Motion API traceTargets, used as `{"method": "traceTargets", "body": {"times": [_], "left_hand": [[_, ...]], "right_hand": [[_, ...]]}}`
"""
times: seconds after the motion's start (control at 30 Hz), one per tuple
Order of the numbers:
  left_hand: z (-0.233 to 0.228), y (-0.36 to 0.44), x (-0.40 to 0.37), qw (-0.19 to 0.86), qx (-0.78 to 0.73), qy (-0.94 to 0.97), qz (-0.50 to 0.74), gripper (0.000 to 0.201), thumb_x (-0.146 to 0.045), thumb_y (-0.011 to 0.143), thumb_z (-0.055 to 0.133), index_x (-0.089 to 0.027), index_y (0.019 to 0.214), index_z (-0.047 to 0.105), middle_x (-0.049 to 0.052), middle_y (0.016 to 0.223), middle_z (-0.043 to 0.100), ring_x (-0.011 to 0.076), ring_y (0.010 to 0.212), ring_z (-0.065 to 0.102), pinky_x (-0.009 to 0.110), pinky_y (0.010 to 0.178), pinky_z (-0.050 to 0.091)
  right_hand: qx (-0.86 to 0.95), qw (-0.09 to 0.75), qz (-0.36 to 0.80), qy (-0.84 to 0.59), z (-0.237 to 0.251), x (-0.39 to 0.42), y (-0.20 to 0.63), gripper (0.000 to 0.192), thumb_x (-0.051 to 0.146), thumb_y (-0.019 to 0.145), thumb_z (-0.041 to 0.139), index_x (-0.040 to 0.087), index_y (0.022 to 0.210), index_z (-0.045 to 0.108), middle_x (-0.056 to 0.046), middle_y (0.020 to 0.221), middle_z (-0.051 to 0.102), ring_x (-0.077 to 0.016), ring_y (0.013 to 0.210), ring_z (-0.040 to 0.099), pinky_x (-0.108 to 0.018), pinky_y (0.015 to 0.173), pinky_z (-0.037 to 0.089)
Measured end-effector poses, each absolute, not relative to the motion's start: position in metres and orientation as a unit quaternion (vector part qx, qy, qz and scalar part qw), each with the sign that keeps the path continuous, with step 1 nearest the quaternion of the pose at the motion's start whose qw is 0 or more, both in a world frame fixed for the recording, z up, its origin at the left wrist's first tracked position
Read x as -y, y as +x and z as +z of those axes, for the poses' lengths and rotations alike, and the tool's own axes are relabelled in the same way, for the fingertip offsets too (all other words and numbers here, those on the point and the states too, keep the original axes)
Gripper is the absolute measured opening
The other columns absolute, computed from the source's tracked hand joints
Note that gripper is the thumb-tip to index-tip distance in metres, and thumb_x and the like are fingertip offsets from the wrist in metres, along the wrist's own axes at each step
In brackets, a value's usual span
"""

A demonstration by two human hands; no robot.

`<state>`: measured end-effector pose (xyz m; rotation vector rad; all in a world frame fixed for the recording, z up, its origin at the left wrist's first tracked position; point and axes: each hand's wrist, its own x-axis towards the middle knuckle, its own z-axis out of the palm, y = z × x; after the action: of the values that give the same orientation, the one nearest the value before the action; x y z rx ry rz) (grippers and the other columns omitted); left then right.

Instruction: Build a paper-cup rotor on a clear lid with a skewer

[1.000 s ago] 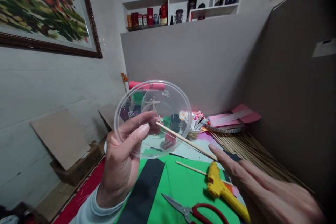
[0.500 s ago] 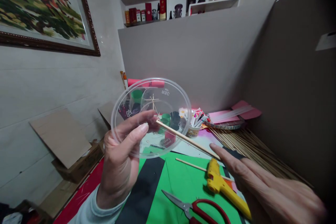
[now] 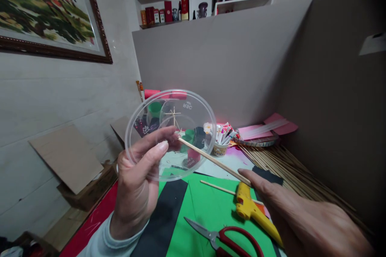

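At chest height, left hand [image 3: 135, 180] clamped on clear plastic lid [image 3: 170, 134] | right hand [image 3: 304, 219] pinches wooden stick [image 3: 214, 161], tip against lid centre | step: fixing stick to lid; next calls for steady alignment | below: green sheet [image 3: 208, 213], yellow glue gun [image 3: 255, 219], scissors [image 3: 224, 239] | wall shelf [image 3: 205, 2].

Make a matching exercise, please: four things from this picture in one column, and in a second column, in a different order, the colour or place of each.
Things:
1. glue gun
2. scissors
3. clear plastic lid
4. wooden skewer

Colour or place:
A. held up in the left hand
B. red handles
C. one end at the lid, the other at the right hand
D. yellow, lying on the table

Pairs: 1-D, 2-B, 3-A, 4-C
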<state>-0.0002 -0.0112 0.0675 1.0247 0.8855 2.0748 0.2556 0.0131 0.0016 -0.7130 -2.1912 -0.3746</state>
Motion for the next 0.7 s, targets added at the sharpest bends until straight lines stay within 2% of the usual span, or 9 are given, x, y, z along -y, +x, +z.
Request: {"method": "traceTargets", "body": {"times": [0.1,0.17,0.3,0.43,0.57,0.63,0.7], "left_hand": [[0.064,0.002,0.012,0.306,-0.331,0.411,0.793,0.016,-0.02,0.082,0.076,-0.025,0.092,0.087,0.0,0.09,0.084,0.0154,0.084,0.076,0.02,0.08,0.061],[0.061,0.003,0.013,0.278,-0.333,0.437,0.788,0.019,-0.02,0.086,0.073,-0.029,0.096,0.086,-0.002,0.097,0.083,0.0173,0.093,0.075,0.023,0.087,0.059],[0.058,0.003,0.015,0.142,-0.404,0.509,0.746,0.019,-0.024,0.091,0.073,-0.033,0.103,0.085,-0.001,0.109,0.079,0.0212,0.105,0.071,0.03,0.098,0.054],[0.057,0.004,0.011,0.019,-0.455,0.537,0.71,0.013,-0.024,0.085,0.081,-0.031,0.094,0.085,0.0,0.098,0.079,0.0205,0.095,0.071,0.028,0.088,0.053],[0.047,0.012,0.005,-0.008,-0.447,0.583,0.678,0.019,-0.015,0.086,0.077,-0.03,0.093,0.086,0.001,0.093,0.08,0.0195,0.087,0.072,0.027,0.085,0.053],[0.039,0.018,0.004,-0.017,-0.447,0.613,0.651,0.025,-0.011,0.085,0.075,-0.03,0.098,0.086,0.002,0.092,0.081,0.0203,0.085,0.073,0.027,0.084,0.054],[0.032,0.023,0.004,-0.04,-0.45,0.619,0.642,0.031,-0.008,0.084,0.075,-0.032,0.101,0.086,0.002,0.093,0.081,0.0201,0.084,0.074,0.027,0.085,0.054]], "right_hand": [[0.877,0.377,-0.129,-0.267,0.0,-0.016,0.258,0.059,0.023,0.105,0.036,0.022,0.163,0.028,-0.009,0.094,0.078,-0.0255,0.065,0.075,-0.031,0.042,0.048],[0.878,0.383,-0.121,-0.261,0.003,-0.016,0.257,0.053,0.019,0.106,0.031,0.021,0.159,0.032,-0.007,0.089,0.078,-0.0215,0.059,0.073,-0.028,0.042,0.047],[0.888,0.365,-0.114,-0.254,0.014,-0.014,0.251,0.043,0.015,0.105,0.031,0.018,0.147,0.039,0.0,0.074,0.073,-0.0148,0.048,0.068,-0.022,0.041,0.048],[0.898,0.329,-0.091,-0.277,0.017,-0.011,0.246,0.047,0.012,0.101,0.036,0.018,0.147,0.039,0.001,0.072,0.072,-0.0153,0.051,0.069,-0.02,0.043,0.05],[0.893,0.311,-0.107,-0.308,0.004,-0.011,0.239,0.06,0.01,0.095,0.041,0.018,0.154,0.035,-0.003,0.081,0.074,-0.0175,0.053,0.068,-0.024,0.044,0.05],[0.888,0.313,-0.132,-0.31,-0.005,-0.012,0.234,0.068,0.006,0.087,0.042,0.014,0.154,0.035,-0.005,0.084,0.073,-0.0183,0.053,0.067,-0.025,0.043,0.047],[0.876,0.334,-0.16,-0.31,-0.012,-0.013,0.228,0.07,0.002,0.078,0.038,0.01,0.148,0.04,-0.004,0.079,0.072,-0.0185,0.048,0.065,-0.026,0.041,0.044]]}}
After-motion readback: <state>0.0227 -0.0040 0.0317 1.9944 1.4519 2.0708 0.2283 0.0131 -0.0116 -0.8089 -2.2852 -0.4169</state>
